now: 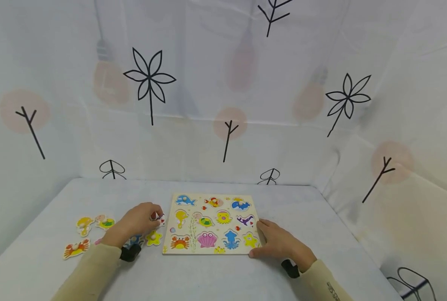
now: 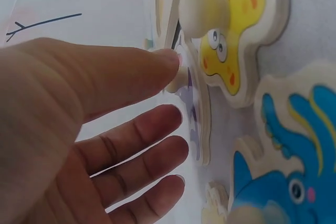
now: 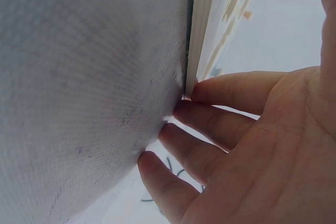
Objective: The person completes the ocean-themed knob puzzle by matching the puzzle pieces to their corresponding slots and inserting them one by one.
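Observation:
My left hand (image 1: 142, 219) is just left of the wooden puzzle board (image 1: 217, 248), with the thumb and index finger at the knob of a purple and white puzzle piece (image 1: 162, 220). In the left wrist view the thumb presses that knob, and the purple piece (image 2: 194, 103) stands edge-on. The other fingers are spread loosely below. Beside it lie a yellow star piece (image 2: 247, 19) and a blue sea-animal piece (image 2: 283, 182). My right hand (image 1: 277, 242) rests against the board's right edge, its thumb by the near corner. The right wrist view shows its fingertips (image 3: 202, 90) on the table along the edge.
Left of the board lie a yellow seahorse piece (image 1: 84, 225), a turtle piece (image 1: 105, 222) and a crab piece (image 1: 76, 248). A pink piece is mostly hidden by the left forearm. Knobbed pieces, including a dolphin (image 1: 185, 201), sit in the board's far row.

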`<state>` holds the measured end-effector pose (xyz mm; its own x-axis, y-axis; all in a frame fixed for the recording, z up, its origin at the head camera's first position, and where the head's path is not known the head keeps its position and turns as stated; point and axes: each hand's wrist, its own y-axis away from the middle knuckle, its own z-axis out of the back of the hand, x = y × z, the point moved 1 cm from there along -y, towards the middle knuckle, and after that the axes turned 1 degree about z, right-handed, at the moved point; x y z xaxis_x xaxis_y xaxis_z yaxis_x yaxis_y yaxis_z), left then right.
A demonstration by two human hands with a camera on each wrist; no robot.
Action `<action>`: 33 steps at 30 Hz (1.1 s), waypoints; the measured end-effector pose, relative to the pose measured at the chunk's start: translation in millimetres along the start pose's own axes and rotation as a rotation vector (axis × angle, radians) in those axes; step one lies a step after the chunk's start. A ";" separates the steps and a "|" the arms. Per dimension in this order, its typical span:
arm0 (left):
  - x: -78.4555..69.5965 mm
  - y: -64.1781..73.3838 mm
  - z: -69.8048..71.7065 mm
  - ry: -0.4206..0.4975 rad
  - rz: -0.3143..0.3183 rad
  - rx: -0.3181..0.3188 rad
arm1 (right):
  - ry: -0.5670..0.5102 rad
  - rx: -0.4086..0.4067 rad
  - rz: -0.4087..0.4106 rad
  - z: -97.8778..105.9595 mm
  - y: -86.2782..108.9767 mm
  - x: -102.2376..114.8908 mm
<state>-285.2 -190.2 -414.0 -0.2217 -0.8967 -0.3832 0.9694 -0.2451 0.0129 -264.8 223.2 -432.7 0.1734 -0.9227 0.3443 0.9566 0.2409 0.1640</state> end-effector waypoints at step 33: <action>-7.2 0.3 -3.8 -0.007 -0.006 -0.002 | -0.008 -0.001 -0.001 1.0 0.8 1.9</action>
<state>-282.9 -182.4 -414.8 -0.2284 -0.8977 -0.3767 0.9682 -0.2500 0.0089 -264.0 222.0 -431.0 0.1706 -0.9205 0.3515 0.9570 0.2397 0.1633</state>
